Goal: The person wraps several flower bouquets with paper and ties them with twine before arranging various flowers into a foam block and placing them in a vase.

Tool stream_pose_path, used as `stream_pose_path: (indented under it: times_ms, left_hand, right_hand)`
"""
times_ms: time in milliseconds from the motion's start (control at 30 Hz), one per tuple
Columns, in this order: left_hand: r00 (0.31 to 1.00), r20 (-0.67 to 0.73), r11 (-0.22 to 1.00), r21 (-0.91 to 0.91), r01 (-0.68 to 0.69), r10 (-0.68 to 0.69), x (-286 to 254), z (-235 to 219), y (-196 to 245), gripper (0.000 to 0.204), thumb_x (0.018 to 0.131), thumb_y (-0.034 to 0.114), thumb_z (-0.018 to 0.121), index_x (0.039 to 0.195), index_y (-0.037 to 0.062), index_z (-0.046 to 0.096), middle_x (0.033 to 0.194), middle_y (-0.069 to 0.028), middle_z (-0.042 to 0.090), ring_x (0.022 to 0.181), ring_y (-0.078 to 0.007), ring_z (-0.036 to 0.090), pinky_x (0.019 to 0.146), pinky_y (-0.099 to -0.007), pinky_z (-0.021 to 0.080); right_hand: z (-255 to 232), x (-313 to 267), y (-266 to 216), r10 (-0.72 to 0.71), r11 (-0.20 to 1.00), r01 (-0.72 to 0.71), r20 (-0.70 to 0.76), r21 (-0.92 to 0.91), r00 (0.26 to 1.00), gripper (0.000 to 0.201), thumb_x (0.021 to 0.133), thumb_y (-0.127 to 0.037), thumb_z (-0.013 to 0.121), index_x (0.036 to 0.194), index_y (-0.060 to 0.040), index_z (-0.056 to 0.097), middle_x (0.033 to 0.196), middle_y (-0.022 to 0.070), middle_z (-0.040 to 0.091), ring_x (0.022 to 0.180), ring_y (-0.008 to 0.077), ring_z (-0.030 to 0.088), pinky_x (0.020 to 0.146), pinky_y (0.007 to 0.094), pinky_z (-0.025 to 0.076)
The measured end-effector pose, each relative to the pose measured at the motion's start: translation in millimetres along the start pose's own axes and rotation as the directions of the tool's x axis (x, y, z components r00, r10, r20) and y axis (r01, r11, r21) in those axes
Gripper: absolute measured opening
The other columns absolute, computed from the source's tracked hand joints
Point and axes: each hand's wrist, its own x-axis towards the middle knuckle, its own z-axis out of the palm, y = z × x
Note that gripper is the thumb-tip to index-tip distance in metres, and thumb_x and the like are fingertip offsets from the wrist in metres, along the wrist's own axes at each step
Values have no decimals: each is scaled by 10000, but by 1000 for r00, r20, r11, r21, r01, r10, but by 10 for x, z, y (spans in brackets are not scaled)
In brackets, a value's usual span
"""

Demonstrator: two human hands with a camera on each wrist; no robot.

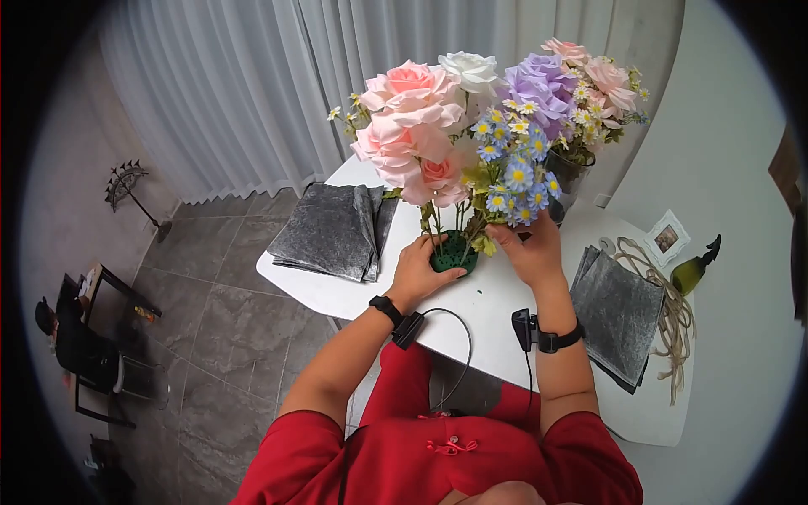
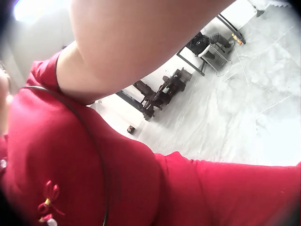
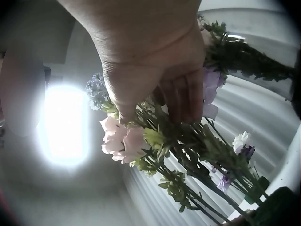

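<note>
A round green base (image 1: 455, 251) sits on the white table, with pink roses (image 1: 406, 139) and a white rose (image 1: 470, 71) rising on stems from it. My left hand (image 1: 421, 271) holds the base's left side, thumb along its near edge. Small blue flowers (image 1: 519, 175) stand right of the roses, and my right hand (image 1: 532, 251) is just below them. The right wrist view shows the right hand (image 3: 155, 66) with fingers curled round leafy stems (image 3: 188, 157); part of its grip is hidden. The left hand is outside the left wrist view.
Behind on the right, a vase (image 1: 567, 175) holds purple and pink flowers. Grey sheets (image 1: 324, 229) lie at left, more sheets (image 1: 617, 311) at right beside twine (image 1: 675, 332), a white frame (image 1: 667, 238) and a green object (image 1: 688, 276). Someone (image 1: 84, 345) sits far left.
</note>
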Motion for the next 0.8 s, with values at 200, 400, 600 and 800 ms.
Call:
stream_pose_path:
  times_ms: [200, 400, 600, 800]
  left_hand:
    - [975, -222, 927, 368, 72, 13, -73, 70, 54, 738, 640, 489, 794, 1135, -21, 595, 1156, -196, 541, 1064, -346, 532, 894, -443, 421]
    - [996, -73, 941, 332, 71, -49, -221, 37, -37, 856, 633, 416, 774, 1272, -43, 437, 1296, -245, 453, 1204, -395, 448, 1005, -536, 355]
    - [998, -55, 980, 199, 2, 10, -211, -95, -60, 806, 642, 300, 794, 1260, -60, 422, 1270, -224, 435, 1157, -379, 472, 965, -399, 427]
    - [999, -40, 997, 77, 20, -17, -85, -119, -208, 927, 606, 284, 851, 1296, -65, 340, 1210, -231, 388, 1087, -366, 476, 957, -365, 425]
  right_hand:
    - [-278, 78, -48, -31, 999, 33, -73, 22, 997, 604, 785, -322, 777, 1218, -19, 487, 935, 108, 668, 747, 179, 651, 699, 289, 527]
    - [-498, 116, -132, -102, 985, 120, -139, 126, 985, 527, 868, -276, 701, 1261, -7, 475, 927, 103, 659, 790, 132, 619, 709, 251, 496]
    - [-563, 107, -133, -133, 968, 177, -230, 181, 964, 335, 959, -196, 573, 1212, 13, 503, 877, 86, 658, 774, 100, 590, 714, 229, 477]
    - [-589, 112, -134, -92, 975, 136, -237, 177, 967, 310, 960, -191, 572, 1187, 13, 521, 854, 78, 659, 752, 95, 594, 708, 229, 483]
